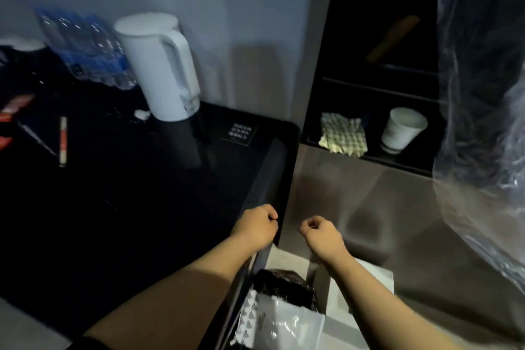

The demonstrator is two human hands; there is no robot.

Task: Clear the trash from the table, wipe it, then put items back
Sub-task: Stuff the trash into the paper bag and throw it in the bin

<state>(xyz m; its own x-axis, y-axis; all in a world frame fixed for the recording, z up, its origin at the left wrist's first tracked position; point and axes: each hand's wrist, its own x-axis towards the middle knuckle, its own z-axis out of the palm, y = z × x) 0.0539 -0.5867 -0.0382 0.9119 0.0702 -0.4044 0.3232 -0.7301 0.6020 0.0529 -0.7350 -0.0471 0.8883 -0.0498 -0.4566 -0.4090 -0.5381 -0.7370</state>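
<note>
A glossy black table (142,193) fills the left of the view. On it stand a white electric kettle (159,68), a pack of water bottles (85,48), a thin red-and-white stick packet (63,140) and a small black card (238,133). A crumpled white scrap (142,114) lies by the kettle's base. My left hand (255,224) is a closed fist over the table's right edge. My right hand (321,231) is also curled shut just beyond that edge. Both hover above a white bin (366,278) that holds a white plastic bag (284,318) and a dark wrapper (284,284).
A dark shelf unit at the right holds a checked cloth (342,133) and a white paper cup (402,129). A clear plastic sheet (483,122) hangs at the far right. Red packets (11,113) lie at the table's left edge.
</note>
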